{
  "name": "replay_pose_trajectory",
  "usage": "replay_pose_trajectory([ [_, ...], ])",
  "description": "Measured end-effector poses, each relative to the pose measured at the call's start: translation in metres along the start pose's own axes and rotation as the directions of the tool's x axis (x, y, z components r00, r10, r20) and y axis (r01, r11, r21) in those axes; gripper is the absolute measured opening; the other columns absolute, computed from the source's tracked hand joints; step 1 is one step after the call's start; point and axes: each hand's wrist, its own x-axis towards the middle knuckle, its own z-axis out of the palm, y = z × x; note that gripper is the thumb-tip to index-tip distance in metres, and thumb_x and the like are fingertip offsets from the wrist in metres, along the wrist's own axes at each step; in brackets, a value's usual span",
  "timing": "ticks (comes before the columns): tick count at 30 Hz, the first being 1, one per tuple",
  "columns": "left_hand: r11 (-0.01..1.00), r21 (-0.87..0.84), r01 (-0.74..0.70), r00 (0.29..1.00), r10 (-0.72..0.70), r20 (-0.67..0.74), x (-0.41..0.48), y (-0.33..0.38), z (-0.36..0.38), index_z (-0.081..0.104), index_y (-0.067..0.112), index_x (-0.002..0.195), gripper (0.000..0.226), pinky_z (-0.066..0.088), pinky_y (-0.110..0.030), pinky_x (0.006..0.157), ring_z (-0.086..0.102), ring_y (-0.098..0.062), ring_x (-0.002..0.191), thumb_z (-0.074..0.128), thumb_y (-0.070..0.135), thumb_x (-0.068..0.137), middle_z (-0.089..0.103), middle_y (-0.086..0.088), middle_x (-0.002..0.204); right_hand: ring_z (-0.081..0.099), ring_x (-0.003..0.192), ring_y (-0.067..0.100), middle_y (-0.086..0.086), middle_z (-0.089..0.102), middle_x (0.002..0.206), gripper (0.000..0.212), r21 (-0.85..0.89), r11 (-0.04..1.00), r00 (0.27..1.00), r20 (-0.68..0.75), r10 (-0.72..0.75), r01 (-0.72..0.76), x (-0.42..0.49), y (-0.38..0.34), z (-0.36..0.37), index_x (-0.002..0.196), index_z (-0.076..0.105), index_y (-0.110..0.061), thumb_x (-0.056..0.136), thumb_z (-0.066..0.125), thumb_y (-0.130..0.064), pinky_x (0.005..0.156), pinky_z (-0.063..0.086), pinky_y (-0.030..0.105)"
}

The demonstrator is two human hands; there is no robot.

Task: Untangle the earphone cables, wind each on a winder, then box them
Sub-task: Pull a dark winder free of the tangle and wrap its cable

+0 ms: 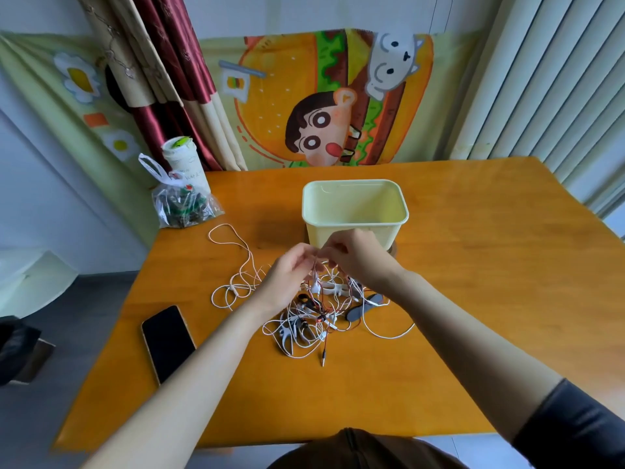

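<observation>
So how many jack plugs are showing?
1: the jack plug lies on the table at the near edge of the cable tangle; others may be hidden inside it.

Both hands, left hand and right hand, pinch cables above the tangle. Box behind; phone left on bench.

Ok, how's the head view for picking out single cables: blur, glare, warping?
Head view: wide-angle warp bows the table edges and blinds; light is soft, with a faint shadow left of the box; the cables under the left hand and right hand look soft, so strands merge; no glare on the phone.
</observation>
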Motion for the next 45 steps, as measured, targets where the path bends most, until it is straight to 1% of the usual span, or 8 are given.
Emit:
replay_pose_trajectory([
  [5, 0.999, 0.001, 0.046, 0.999, -0.046, -0.015, 0.002, -0.017, 0.01, 0.039, 0.014, 0.12, 0.032, 0.042, -0.021, 0.094, 0.053, -0.011, 0.117, 0.056, 0.007, 0.094, 0.059, -0.002, 0.115, 0.056, 0.055, 0.015, 0.0, 0.063, 0.062, 0.025, 0.003, 0.999, 0.994, -0.102, 0.034, -0.034, 0.001, 0.002, 0.001, 0.071, 0.067, -0.007, 0.09, 0.058, -0.019, 0.056, 0.045, 0.026],
  [10, 0.981, 0.192, -0.008, 0.999, 0.018, -0.05, 0.006, -0.022, 0.011, 0.053, 0.015, 0.112, 0.025, 0.043, -0.011, 0.084, 0.05, -0.008, 0.113, 0.061, 0.007, 0.09, 0.058, 0.004, 0.116, 0.05, 0.05, 0.004, -0.01, 0.058, 0.058, 0.024, 0.019, 0.998, 0.987, -0.148, 0.065, -0.063, -0.003, 0.008, 0.0, 0.068, 0.063, -0.014, 0.091, 0.057, -0.018, 0.05, 0.037, 0.011],
  [15, 0.954, 0.287, 0.083, 0.992, -0.053, -0.114, 0.006, -0.033, 0.007, 0.059, 0.021, 0.098, 0.014, 0.047, -0.027, 0.088, 0.057, -0.013, 0.097, 0.059, 0.009, 0.091, 0.062, 0.008, 0.094, 0.059, 0.061, 0.017, 0.001, 0.064, 0.064, 0.021, 0.137, 0.987, 0.962, -0.245, 0.117, -0.086, -0.001, 0.01, -0.001, 0.081, 0.067, -0.006, 0.092, 0.055, -0.02, 0.064, 0.049, 0.031],
  [19, 0.975, 0.207, 0.083, 0.993, -0.063, -0.098, 0.003, -0.03, 0.013, 0.044, 0.025, 0.127, 0.041, 0.043, -0.018, 0.074, 0.052, -0.008, 0.083, 0.063, 0.019, 0.09, 0.055, 0.005, 0.097, 0.057, 0.058, 0.016, 0.001, 0.063, 0.063, 0.023, 0.178, 0.979, 0.969, -0.208, 0.133, -0.096, 0.0, 0.008, 0.0, 0.081, 0.067, -0.006, 0.093, 0.054, -0.021, 0.062, 0.049, 0.034],
  [23, 0.945, 0.328, 0.01, 0.998, 0.011, -0.062, 0.009, -0.024, 0.02, 0.051, 0.029, 0.102, 0.018, 0.04, -0.018, 0.072, 0.051, -0.008, 0.085, 0.064, 0.026, 0.089, 0.052, 0.011, 0.097, 0.055, 0.059, 0.016, 0.003, 0.063, 0.065, 0.024, 0.181, 0.979, 0.972, -0.199, 0.127, -0.09, 0.002, 0.004, 0.004, 0.081, 0.067, -0.004, 0.093, 0.054, -0.02, 0.059, 0.045, 0.029],
  [28, 0.997, 0.061, 0.043, 0.997, -0.039, -0.07, 0.008, -0.03, 0.021, 0.052, 0.023, 0.106, 0.024, 0.048, -0.019, 0.082, 0.064, -0.001, 0.092, 0.064, 0.011, 0.089, 0.068, 0.006, 0.095, 0.056, 0.059, 0.018, -0.002, 0.06, 0.062, 0.021, 0.203, 0.971, 0.961, -0.218, 0.171, -0.126, 0.003, 0.013, 0.001, 0.079, 0.064, -0.009, 0.093, 0.053, -0.021, 0.064, 0.05, 0.035],
  [39, 0.949, 0.298, 0.1, 0.876, 0.058, -0.479, 0.004, -0.023, 0.005, 0.057, 0.015, 0.084, 0.013, 0.036, -0.011, 0.049, 0.047, -0.009, 0.054, 0.069, 0.018, 0.086, 0.052, 0.003, 0.06, 0.053, 0.054, 0.011, -0.006, 0.058, 0.06, 0.02, 0.19, 0.966, 0.946, -0.237, 0.221, -0.178, 0.002, 0.022, 0.008, 0.08, 0.064, -0.01, 0.094, 0.051, -0.018, 0.06, 0.049, 0.03],
  [45, 0.843, 0.533, 0.067, 0.995, -0.093, 0.022, -0.005, -0.036, 0.005, 0.061, 0.025, 0.085, 0.012, 0.046, -0.024, 0.073, 0.056, -0.01, 0.085, 0.07, 0.02, 0.08, 0.061, 0.008, 0.088, 0.052, 0.053, 0.01, -0.005, 0.059, 0.06, 0.021, 0.227, 0.958, 0.95, -0.214, 0.226, -0.176, 0.003, 0.017, 0.014, 0.077, 0.063, -0.01, 0.094, 0.053, -0.019, 0.059, 0.045, 0.028],
])
